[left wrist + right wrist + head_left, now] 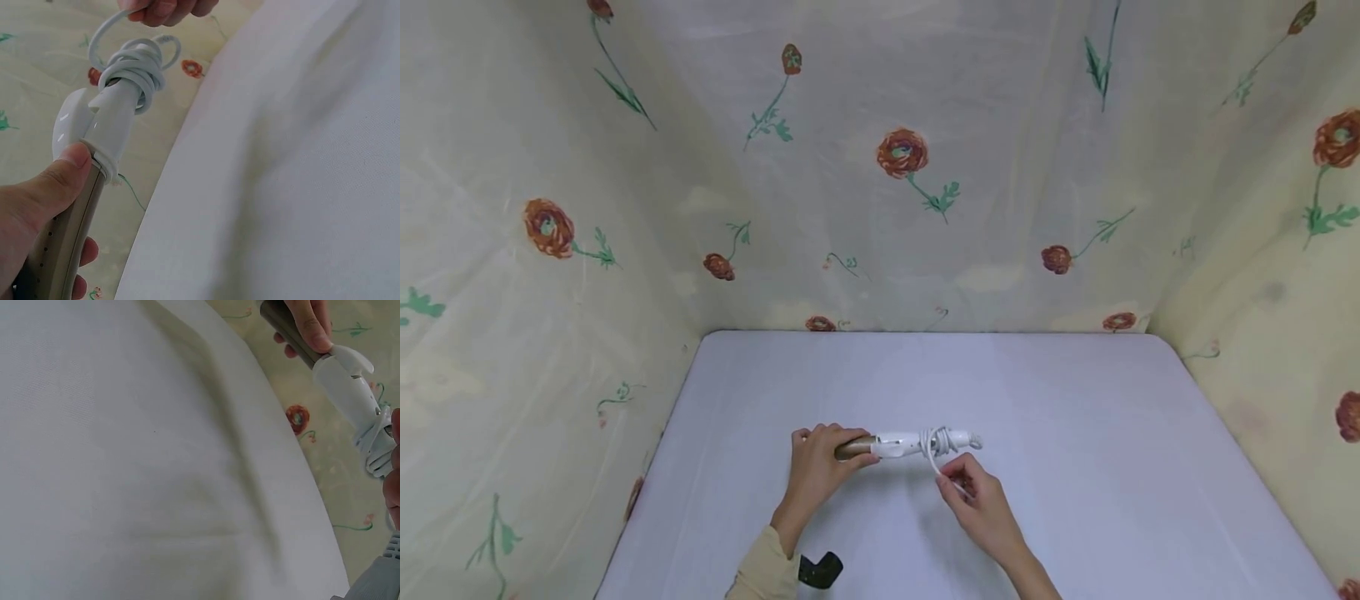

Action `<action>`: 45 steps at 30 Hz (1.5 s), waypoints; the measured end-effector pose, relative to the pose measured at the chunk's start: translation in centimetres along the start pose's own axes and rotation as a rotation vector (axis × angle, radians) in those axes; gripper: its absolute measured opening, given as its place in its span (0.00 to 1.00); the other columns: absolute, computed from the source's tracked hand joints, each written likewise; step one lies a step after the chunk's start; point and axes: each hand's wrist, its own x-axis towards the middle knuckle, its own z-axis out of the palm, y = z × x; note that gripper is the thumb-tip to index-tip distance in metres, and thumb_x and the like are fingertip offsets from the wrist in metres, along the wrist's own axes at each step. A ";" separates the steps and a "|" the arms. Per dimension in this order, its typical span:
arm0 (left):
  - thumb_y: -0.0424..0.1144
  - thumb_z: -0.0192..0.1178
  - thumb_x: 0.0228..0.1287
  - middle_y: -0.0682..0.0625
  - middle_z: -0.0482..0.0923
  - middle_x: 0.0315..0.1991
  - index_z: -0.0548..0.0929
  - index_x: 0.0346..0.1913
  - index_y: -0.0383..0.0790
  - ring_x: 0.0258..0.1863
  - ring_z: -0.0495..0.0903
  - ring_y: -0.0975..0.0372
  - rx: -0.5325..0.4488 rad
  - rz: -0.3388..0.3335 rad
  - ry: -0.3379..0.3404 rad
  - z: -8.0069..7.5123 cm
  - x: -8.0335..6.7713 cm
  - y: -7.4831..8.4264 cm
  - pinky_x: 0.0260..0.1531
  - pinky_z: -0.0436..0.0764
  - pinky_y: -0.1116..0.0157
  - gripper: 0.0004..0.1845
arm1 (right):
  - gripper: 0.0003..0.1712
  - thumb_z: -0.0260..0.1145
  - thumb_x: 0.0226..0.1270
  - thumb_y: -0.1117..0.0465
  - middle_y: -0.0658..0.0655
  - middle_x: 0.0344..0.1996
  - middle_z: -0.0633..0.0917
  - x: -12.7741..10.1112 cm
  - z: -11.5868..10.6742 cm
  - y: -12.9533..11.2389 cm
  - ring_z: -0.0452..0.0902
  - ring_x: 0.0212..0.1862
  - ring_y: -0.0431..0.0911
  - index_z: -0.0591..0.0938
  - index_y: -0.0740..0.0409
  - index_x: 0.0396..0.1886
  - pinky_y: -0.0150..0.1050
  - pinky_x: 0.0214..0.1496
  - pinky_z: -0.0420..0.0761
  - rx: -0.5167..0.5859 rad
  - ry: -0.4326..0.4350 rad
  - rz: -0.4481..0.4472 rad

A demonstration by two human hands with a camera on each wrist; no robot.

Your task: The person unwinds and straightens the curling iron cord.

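Observation:
A curling iron (895, 445) with a white handle and a brownish-gold barrel (70, 240) is held roughly level above the table. My left hand (820, 463) grips it by the barrel, thumb close to the white clamp lever (72, 122). Several loops of white cord (134, 70) are wound around the handle. From the loops, a length of cord runs to my right hand (987, 510), which pinches it between thumb and fingers. A pale grey ribbed cord end (381, 575) shows below the right hand in the right wrist view, partly cut off by the frame.
The table (1097, 433) has a white top with rounded far corners. Cream floral fabric (850, 192) hangs behind it and along both sides. A black curved object (822, 571) sits beside the left sleeve (767, 571).

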 end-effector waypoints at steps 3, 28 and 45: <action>0.62 0.68 0.43 0.58 0.84 0.32 0.87 0.44 0.58 0.31 0.75 0.66 0.004 0.014 -0.001 0.0 0.1 -0.1 0.47 0.63 0.50 0.24 | 0.06 0.64 0.59 0.75 0.54 0.23 0.81 0.2 -0.4 -1.5 0.71 0.24 0.31 0.76 0.63 0.32 0.29 0.21 0.72 0.000 -0.003 -0.004; 0.64 0.67 0.42 0.61 0.82 0.28 0.87 0.44 0.59 0.26 0.70 0.68 0.033 0.044 0.000 0.5 -0.2 -0.5 0.43 0.64 0.53 0.24 | 0.05 0.64 0.60 0.73 0.53 0.24 0.80 2.1 -2.2 -2.9 0.66 0.23 0.31 0.77 0.63 0.33 0.29 0.20 0.70 -0.099 -0.055 -0.089; 0.64 0.66 0.43 0.59 0.84 0.29 0.87 0.44 0.57 0.27 0.71 0.68 0.017 0.058 -0.018 0.6 -0.4 -0.7 0.43 0.63 0.53 0.25 | 0.04 0.64 0.61 0.72 0.51 0.21 0.78 3.2 -2.9 -2.9 0.63 0.21 0.30 0.77 0.64 0.34 0.28 0.20 0.68 -0.133 -0.097 -0.080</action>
